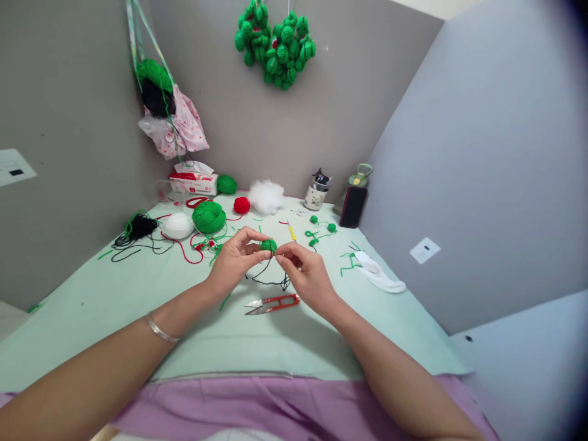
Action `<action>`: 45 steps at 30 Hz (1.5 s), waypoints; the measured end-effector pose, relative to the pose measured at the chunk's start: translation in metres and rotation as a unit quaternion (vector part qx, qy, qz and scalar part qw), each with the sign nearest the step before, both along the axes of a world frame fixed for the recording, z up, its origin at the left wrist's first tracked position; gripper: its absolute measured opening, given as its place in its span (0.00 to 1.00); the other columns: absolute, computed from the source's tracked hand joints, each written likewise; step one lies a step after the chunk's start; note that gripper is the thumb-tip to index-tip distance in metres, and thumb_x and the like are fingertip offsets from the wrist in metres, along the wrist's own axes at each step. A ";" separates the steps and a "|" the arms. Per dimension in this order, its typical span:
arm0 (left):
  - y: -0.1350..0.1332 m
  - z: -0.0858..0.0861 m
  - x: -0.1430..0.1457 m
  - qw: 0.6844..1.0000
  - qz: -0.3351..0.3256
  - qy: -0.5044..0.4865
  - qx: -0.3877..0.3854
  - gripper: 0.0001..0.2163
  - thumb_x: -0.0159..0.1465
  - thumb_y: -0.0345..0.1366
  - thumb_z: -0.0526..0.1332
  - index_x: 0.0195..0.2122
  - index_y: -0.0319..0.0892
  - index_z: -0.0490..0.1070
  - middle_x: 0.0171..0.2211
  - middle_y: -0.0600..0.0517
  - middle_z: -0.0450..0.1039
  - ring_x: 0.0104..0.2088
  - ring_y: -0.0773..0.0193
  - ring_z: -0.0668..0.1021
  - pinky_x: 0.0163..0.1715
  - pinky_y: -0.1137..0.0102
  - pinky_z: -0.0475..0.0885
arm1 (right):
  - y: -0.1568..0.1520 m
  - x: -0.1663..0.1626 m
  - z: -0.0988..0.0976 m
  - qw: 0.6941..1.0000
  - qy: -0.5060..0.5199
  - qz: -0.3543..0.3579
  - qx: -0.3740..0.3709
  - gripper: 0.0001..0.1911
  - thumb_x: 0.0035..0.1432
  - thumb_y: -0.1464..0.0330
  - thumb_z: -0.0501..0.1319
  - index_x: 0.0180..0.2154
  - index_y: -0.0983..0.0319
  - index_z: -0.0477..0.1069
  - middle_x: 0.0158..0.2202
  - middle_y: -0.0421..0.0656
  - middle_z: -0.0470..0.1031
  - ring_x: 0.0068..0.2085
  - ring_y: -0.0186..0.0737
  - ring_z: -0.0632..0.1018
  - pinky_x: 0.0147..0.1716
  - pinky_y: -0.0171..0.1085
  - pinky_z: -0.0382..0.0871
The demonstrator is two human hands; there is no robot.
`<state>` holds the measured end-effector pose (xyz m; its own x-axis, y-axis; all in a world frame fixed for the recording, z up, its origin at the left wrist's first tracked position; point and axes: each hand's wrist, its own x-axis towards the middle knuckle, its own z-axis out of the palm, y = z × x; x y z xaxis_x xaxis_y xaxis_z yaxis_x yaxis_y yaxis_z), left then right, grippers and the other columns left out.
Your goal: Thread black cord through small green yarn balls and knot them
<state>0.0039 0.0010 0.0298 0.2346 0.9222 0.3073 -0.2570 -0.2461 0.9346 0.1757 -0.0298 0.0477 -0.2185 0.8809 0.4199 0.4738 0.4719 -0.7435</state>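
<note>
My left hand (236, 260) pinches a small green crocheted ball (269, 245) between thumb and fingers, above the pale green table (138, 306). My right hand (305, 272) is closed in a pinch just right of the ball, touching it; a black thread (266, 274) hangs from there in a loop to the table. What the right fingers hold is too small to make out. Red-handled thread snips (272, 304) lie on the table just below both hands.
Behind the hands lie a green yarn ball (209, 216), a white yarn ball (178, 225), a red one (241, 205), white stuffing (266, 196), black yarn (138, 229), a tissue box (193, 180), a jar (315, 195), a phone (353, 207). Green crocheted balls (275, 43) hang on the wall.
</note>
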 end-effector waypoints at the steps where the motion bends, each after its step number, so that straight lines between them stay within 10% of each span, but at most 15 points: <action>1: 0.000 -0.001 0.001 1.000 0.002 -0.004 0.001 0.13 0.55 0.35 0.69 0.39 0.43 0.69 0.38 0.53 0.74 0.37 0.65 0.77 0.39 0.68 0.70 | 0.000 -0.001 -0.001 1.000 0.016 0.003 -0.013 0.06 0.62 0.66 0.56 0.33 0.59 0.69 0.25 0.37 0.66 0.24 0.32 0.63 0.26 0.33 0.58; 14: -0.004 -0.005 0.001 0.998 0.034 0.017 0.044 0.11 0.57 0.35 0.68 0.37 0.44 0.67 0.40 0.51 0.74 0.38 0.63 0.78 0.38 0.66 0.72 | 0.002 -0.006 -0.004 0.991 0.111 0.003 -0.073 0.08 0.59 0.64 0.59 0.30 0.60 0.67 0.23 0.36 0.66 0.23 0.31 0.64 0.23 0.32 0.58; 23: 0.002 -0.011 -0.003 0.970 0.085 0.160 0.165 0.09 0.60 0.32 0.64 0.41 0.43 0.68 0.40 0.50 0.71 0.42 0.61 0.76 0.46 0.63 0.71 | 0.013 -0.001 0.002 0.931 0.250 0.077 -0.253 0.15 0.49 0.62 0.68 0.32 0.61 0.65 0.23 0.36 0.71 0.25 0.33 0.74 0.30 0.36 0.71; 35: 0.004 -0.012 -0.005 0.931 0.037 0.248 0.264 0.11 0.60 0.26 0.59 0.43 0.44 0.69 0.39 0.51 0.69 0.44 0.61 0.72 0.45 0.65 0.67 | 0.016 0.007 -0.004 0.996 0.082 -0.005 -0.048 0.08 0.58 0.64 0.61 0.30 0.61 0.72 0.29 0.40 0.73 0.29 0.33 0.73 0.28 0.33 0.67; 45: 0.007 0.007 -0.019 0.940 -0.001 0.279 0.195 0.11 0.57 0.27 0.59 0.41 0.44 0.68 0.39 0.52 0.69 0.38 0.63 0.71 0.42 0.66 0.67 | 0.061 0.113 0.032 0.876 0.467 0.012 -0.125 0.11 0.51 0.65 0.69 0.31 0.61 0.69 0.28 0.36 0.73 0.23 0.23 0.71 0.22 0.23 0.68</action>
